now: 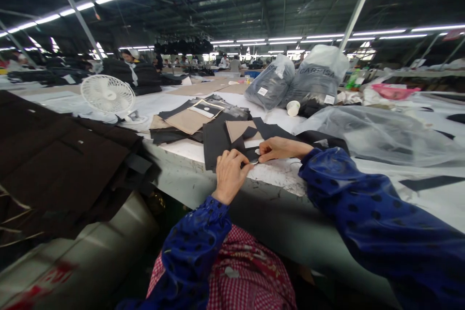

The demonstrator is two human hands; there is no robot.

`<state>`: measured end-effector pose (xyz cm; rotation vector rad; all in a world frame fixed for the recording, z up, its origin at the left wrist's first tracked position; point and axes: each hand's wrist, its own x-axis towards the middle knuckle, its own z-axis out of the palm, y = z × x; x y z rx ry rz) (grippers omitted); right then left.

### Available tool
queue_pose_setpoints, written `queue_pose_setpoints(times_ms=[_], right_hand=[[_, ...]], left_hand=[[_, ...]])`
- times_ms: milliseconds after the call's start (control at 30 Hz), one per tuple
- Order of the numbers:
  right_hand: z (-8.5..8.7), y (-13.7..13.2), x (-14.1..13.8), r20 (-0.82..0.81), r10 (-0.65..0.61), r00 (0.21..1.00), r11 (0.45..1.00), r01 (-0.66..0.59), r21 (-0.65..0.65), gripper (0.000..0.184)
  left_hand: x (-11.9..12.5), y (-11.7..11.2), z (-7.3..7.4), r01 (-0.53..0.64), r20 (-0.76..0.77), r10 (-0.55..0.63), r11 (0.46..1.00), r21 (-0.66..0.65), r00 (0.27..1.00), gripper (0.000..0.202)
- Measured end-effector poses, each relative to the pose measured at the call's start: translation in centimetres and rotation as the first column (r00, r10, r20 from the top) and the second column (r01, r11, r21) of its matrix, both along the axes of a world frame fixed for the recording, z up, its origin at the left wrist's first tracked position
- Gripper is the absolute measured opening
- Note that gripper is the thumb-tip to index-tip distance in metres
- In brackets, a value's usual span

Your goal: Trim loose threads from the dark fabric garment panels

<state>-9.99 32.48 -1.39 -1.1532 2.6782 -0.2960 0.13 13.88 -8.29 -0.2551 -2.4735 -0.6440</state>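
At the bench's (189, 151) near edge, the dark fabric panel (214, 140) lies just ahead of the left hand (230, 169) and left of the right hand (279, 149); left is nearer. Its long axis is hidden under fingers, but the white strip (253, 144) on it runs left-right. Left grip pinches the panel's near edge; right, can't tell.

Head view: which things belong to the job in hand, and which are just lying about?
Likely the job:
dark fabric panel, at the left hand and right hand
beige fabric piece on that panel

Likely just lying about:
white electric fan
white cup
pink basin
translucent plastic sheeting
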Motion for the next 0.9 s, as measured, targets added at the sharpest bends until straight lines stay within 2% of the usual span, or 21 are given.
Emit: queue_pose_setpoints(times_ms=[167, 400, 600, 700, 800, 900], right_hand=[[0.4, -0.3, 0.8, 0.019, -0.008, 1.0, 1.0, 0.008, 0.014, 0.035], [0.6, -1.2, 1.2, 0.004, -0.066, 0.998, 0.996, 0.066, 0.054, 0.037], [0.5, -2.5, 1.0, -0.093, -0.146, 0.985, 0.969, 0.161, 0.185, 0.047], [1.1, -3.9, 2.1, -0.229, -0.182, 0.956, 0.928, 0.244, 0.281, 0.044], [1.8, -5.4, 3.4, -0.416, -0.116, 0.902, 0.923, 0.252, 0.289, 0.032], [1.9, -6.1, 3.7, -0.38, -0.009, 0.925, 0.96, 0.114, 0.257, 0.018]], left_hand=[[-0.6, 0.4, 0.7, -0.098, 0.124, 0.087, 0.992, 0.084, 0.989, 0.016], [-1.3, 0.3, 1.8, -0.11, 0.256, 0.073, 0.985, 0.133, 0.964, 0.014], [-1.3, 0.2, 1.8, -0.107, 0.26, 0.073, 0.987, 0.116, 0.963, 0.013], [-1.3, 0.2, 1.8, -0.09, 0.259, 0.061, 0.991, 0.103, 0.964, 0.012], [-1.4, 0.1, 2.0, -0.049, 0.272, 0.021, 0.994, 0.096, 0.962, 0.012], [-1.2, -0.7, 2.1, 0.009, 0.271, -0.031, 0.996, 0.084, 0.962, 0.014]])
